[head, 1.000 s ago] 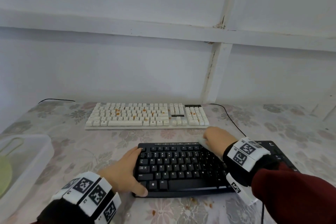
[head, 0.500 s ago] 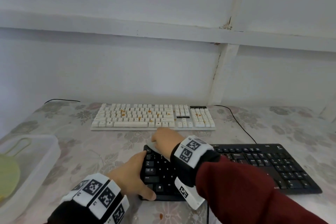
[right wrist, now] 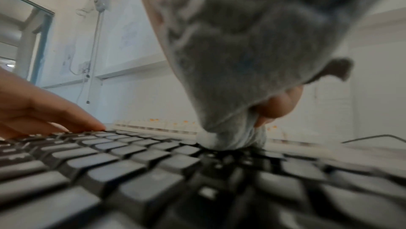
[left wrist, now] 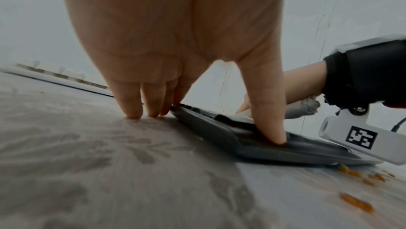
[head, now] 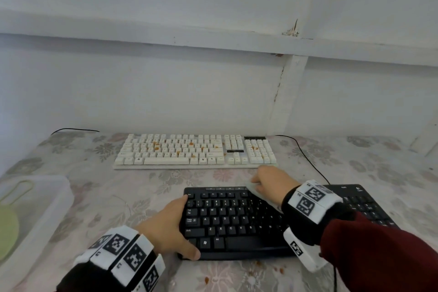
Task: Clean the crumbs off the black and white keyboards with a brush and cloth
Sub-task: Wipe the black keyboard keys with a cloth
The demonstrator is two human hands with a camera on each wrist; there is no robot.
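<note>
A clear plastic tub (head: 35, 216) sits at the left edge of the worktop (head: 142, 187). A pale green item with a loop handle (head: 7, 227) lies inside it; its kind cannot be told.

The worktop carries a smooth floral-patterned covering. The white keyboard (head: 194, 152) lies at the rear, parallel to the wall, with orange crumbs (head: 156, 148) scattered over its keys. The black keyboard (head: 232, 223) lies in front of it, near the front edge, flat and rectangular with low square keys. More orange crumbs (left wrist: 356, 203) lie on the covering just in front of the black keyboard.

The left hand (head: 166, 230) braces the left end of the black keyboard: straight fingers rest along the end with the tips on the covering, and the thumb (left wrist: 270, 125) presses on the front left corner. The right hand (head: 272, 182) is closed around a bunched grey cloth (right wrist: 237, 59), soft and wrinkled, and presses its tip onto the top row of keys, about mid-length of the keyboard.

A strip of bare covering separates the two keyboards. A black cable (head: 305, 159) runs from the rear wall past the right end of the white keyboard toward the black keyboard. Open covering lies between the tub and the black keyboard, and to the right of both keyboards.
</note>
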